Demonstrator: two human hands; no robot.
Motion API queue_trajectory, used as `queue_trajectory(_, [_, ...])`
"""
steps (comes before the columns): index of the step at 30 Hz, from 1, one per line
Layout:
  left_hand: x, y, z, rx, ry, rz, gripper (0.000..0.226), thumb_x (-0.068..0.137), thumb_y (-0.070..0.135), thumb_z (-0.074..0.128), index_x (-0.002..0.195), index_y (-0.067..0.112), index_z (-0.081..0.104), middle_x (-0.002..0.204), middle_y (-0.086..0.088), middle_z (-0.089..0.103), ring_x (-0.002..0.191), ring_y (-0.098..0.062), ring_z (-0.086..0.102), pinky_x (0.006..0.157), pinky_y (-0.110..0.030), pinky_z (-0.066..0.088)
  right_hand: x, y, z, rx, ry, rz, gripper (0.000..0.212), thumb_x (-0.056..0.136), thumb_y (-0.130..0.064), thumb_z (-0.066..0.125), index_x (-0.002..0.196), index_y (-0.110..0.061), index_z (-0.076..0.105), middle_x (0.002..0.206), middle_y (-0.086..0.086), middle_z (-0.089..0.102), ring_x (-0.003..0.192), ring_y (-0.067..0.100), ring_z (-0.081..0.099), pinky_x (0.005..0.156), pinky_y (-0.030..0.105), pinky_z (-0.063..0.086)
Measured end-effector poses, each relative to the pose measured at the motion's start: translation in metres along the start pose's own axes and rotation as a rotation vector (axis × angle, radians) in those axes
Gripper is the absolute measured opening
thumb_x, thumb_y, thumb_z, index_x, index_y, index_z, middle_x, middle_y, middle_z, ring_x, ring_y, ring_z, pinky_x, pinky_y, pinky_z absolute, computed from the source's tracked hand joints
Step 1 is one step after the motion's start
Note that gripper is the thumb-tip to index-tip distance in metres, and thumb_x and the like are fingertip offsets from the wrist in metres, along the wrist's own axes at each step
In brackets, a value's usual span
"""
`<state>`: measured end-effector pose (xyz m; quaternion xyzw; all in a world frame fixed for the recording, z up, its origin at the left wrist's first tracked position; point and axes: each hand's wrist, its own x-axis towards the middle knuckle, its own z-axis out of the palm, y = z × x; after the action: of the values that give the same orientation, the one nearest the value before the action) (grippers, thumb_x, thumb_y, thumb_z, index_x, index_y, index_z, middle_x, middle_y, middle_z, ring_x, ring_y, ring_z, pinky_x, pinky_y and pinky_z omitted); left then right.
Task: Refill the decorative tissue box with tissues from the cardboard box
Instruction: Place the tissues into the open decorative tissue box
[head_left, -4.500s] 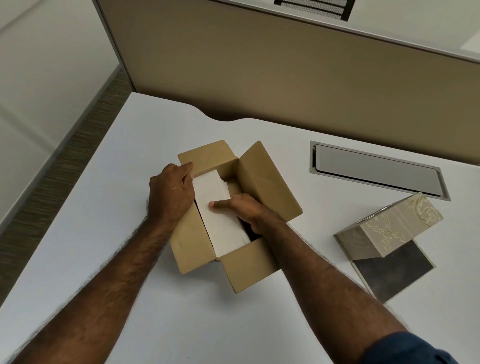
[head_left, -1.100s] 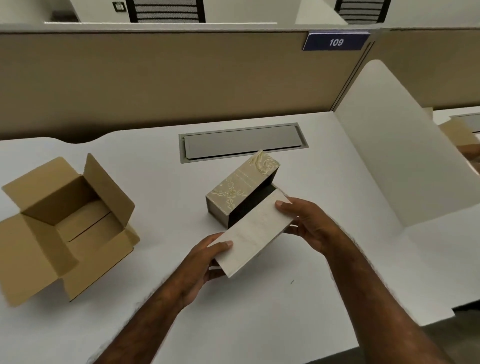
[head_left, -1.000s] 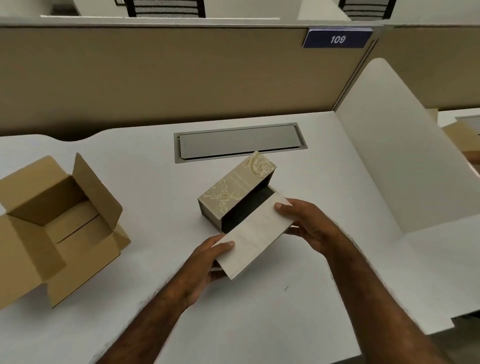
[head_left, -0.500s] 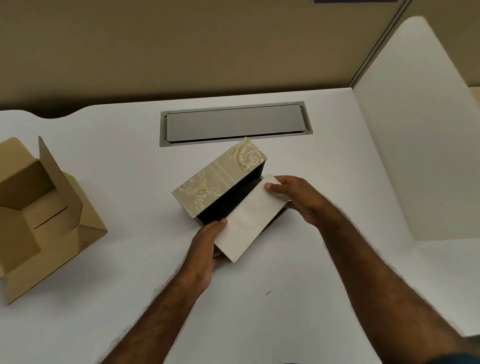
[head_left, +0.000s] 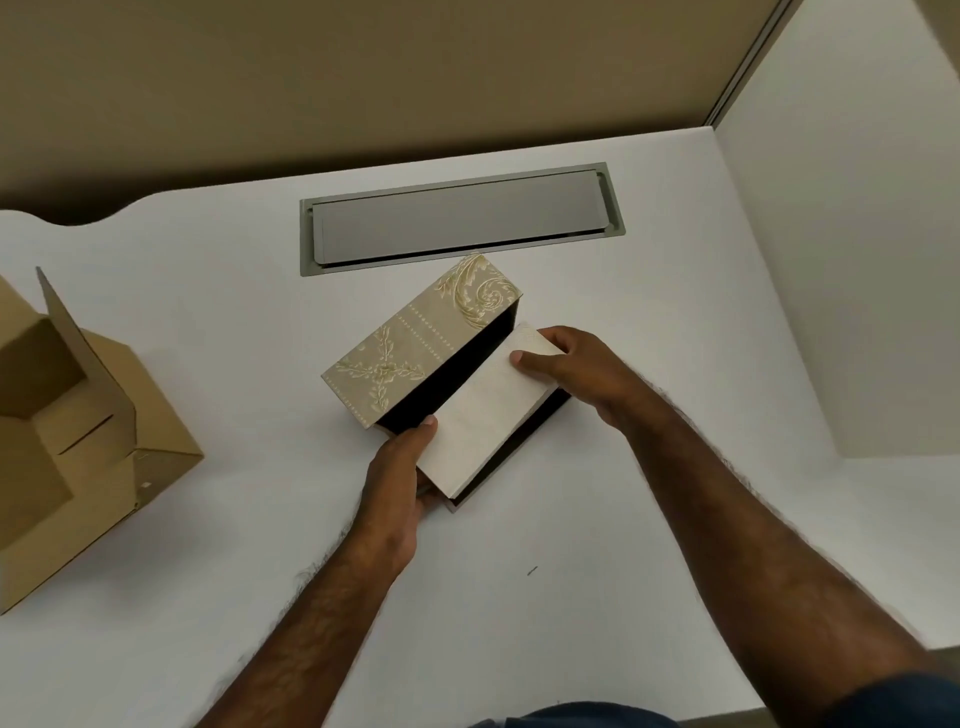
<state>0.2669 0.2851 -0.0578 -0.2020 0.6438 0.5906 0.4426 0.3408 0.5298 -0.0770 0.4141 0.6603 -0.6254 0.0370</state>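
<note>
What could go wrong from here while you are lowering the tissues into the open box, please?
1. The tissue stack is held only at its two ends, by the left hand and right hand; its unsupported middle might sag or fan apart.
2. It sits at the box opening beside the raised lid; an edge could catch and crumple sheets.
3. Nothing steadies the box, so pushing might slide it across the desk.

Desk (head_left: 571, 597) open; cardboard box (head_left: 93, 447) flanks left
</note>
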Motion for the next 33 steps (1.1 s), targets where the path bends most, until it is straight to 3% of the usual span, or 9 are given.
queue_trajectory(4, [0.000, 0.000, 0.000, 0.022, 0.028, 0.019, 0.033, 0.094, 0.036, 0.070, 0.124, 0.023, 0.066, 0.123, -0.008, 0.073, 0.118, -0.029, 0.066, 0.103, -0.052, 0.055, -0.001, 0.000, 0.001, -0.096, 0.036, -0.036, 0.048, 0.094, -0.045, 0.082, 0.131, -0.017, 0.070, 0.121, -0.001, 0.076, 0.107, 0.018, 0.072, 0.085, 0.032, 0.057])
queue_trajectory(9, [-0.007, -0.001, -0.002, 0.007, 0.021, 0.042, 0.025, 0.099, 0.036, 0.065, 0.119, 0.022, 0.067, 0.123, -0.009, 0.072, 0.116, -0.028, 0.068, 0.095, -0.044, 0.058, -0.004, 0.000, -0.001, -0.242, 0.085, -0.084, 0.056, 0.094, -0.055, 0.078, 0.134, -0.017, 0.071, 0.127, -0.002, 0.074, 0.114, 0.020, 0.069, 0.098, 0.042, 0.059])
queue_trajectory(12, [-0.011, -0.003, -0.005, -0.008, 0.039, 0.012, 0.023, 0.098, 0.040, 0.065, 0.114, 0.023, 0.067, 0.123, -0.007, 0.071, 0.120, -0.028, 0.066, 0.107, -0.049, 0.052, -0.003, 0.004, -0.006, -0.235, 0.138, -0.089, 0.061, 0.090, -0.068, 0.075, 0.129, -0.020, 0.074, 0.128, -0.003, 0.075, 0.116, 0.016, 0.070, 0.101, 0.043, 0.059])
queue_trajectory(15, [-0.016, -0.004, -0.004, -0.050, 0.028, -0.031, 0.038, 0.098, 0.044, 0.063, 0.128, 0.020, 0.063, 0.128, -0.006, 0.068, 0.126, -0.028, 0.061, 0.118, -0.052, 0.041, -0.008, -0.001, -0.010, -0.206, 0.115, -0.122, 0.066, 0.097, -0.073, 0.061, 0.121, -0.012, 0.072, 0.126, 0.004, 0.075, 0.110, 0.019, 0.070, 0.100, 0.043, 0.056])
queue_trajectory(16, [-0.018, -0.004, -0.003, -0.063, 0.020, -0.044, 0.043, 0.098, 0.046, 0.063, 0.131, 0.020, 0.062, 0.131, -0.006, 0.067, 0.127, -0.028, 0.060, 0.119, -0.051, 0.039, -0.010, -0.003, -0.010, -0.177, 0.085, -0.121, 0.070, 0.101, -0.071, 0.055, 0.130, -0.009, 0.070, 0.138, 0.010, 0.072, 0.123, 0.025, 0.068, 0.109, 0.047, 0.054])
queue_trajectory(18, [-0.020, -0.004, -0.002, -0.086, -0.006, -0.054, 0.045, 0.097, 0.049, 0.062, 0.133, 0.022, 0.062, 0.134, -0.008, 0.067, 0.126, -0.027, 0.062, 0.118, -0.050, 0.041, -0.016, -0.008, -0.009, -0.091, -0.006, -0.075, 0.078, 0.104, -0.075, 0.045, 0.155, -0.017, 0.058, 0.164, 0.004, 0.055, 0.152, 0.020, 0.049, 0.127, 0.046, 0.038])
queue_trajectory(21, [-0.021, -0.001, 0.002, -0.106, -0.019, -0.065, 0.047, 0.097, 0.053, 0.060, 0.135, 0.024, 0.061, 0.133, -0.009, 0.068, 0.122, -0.029, 0.064, 0.114, -0.053, 0.045, -0.020, -0.008, -0.004, -0.083, -0.107, -0.038, 0.089, 0.099, -0.085, 0.033, 0.167, -0.027, 0.040, 0.176, -0.006, 0.036, 0.163, 0.014, 0.031, 0.134, 0.045, 0.022])
queue_trajectory(23, [-0.020, 0.001, 0.005, -0.088, -0.006, -0.078, 0.053, 0.096, 0.056, 0.060, 0.138, 0.025, 0.058, 0.135, -0.011, 0.065, 0.125, -0.033, 0.061, 0.114, -0.058, 0.044, -0.021, -0.006, -0.002, -0.098, -0.118, -0.037, 0.087, 0.101, -0.082, 0.030, 0.168, -0.028, 0.037, 0.177, -0.007, 0.033, 0.163, 0.012, 0.028, 0.134, 0.040, 0.020])
queue_trajectory(33, [-0.014, 0.007, 0.006, -0.067, 0.002, -0.115, 0.059, 0.096, 0.054, 0.061, 0.146, 0.024, 0.051, 0.143, -0.013, 0.058, 0.135, -0.039, 0.052, 0.114, -0.066, 0.040, -0.019, -0.002, -0.002, -0.068, -0.116, -0.014, 0.083, 0.100, -0.084, 0.024, 0.160, -0.034, 0.052, 0.166, -0.009, 0.050, 0.152, 0.013, 0.044, 0.129, 0.042, 0.029])
